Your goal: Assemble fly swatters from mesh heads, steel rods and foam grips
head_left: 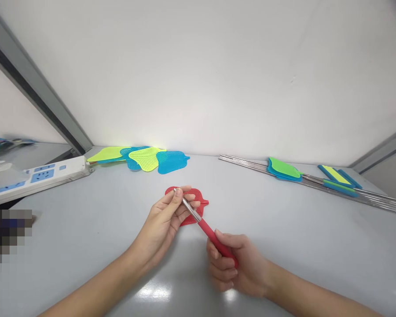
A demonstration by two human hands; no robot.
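My right hand [232,262] is wrapped round the red handle [214,240] of a telescopic metal rod [192,209]. The rod points up and to the left, its silver sections pushed mostly together. At its thin tip, my left hand [171,209] pinches the metal between thumb and fingers. Below and behind the left hand, a red perforated fly swatter head [203,202] lies flat on the grey table, partly hidden by the fingers. Its short neck points to the right.
Yellow swatter heads [145,158] and blue ones [173,163] overlap at the back left. Several metal rods [247,164] lie along the back right, with green [285,168] and blue heads among them. A white power strip [62,174] sits at left, before a white wall [214,79].
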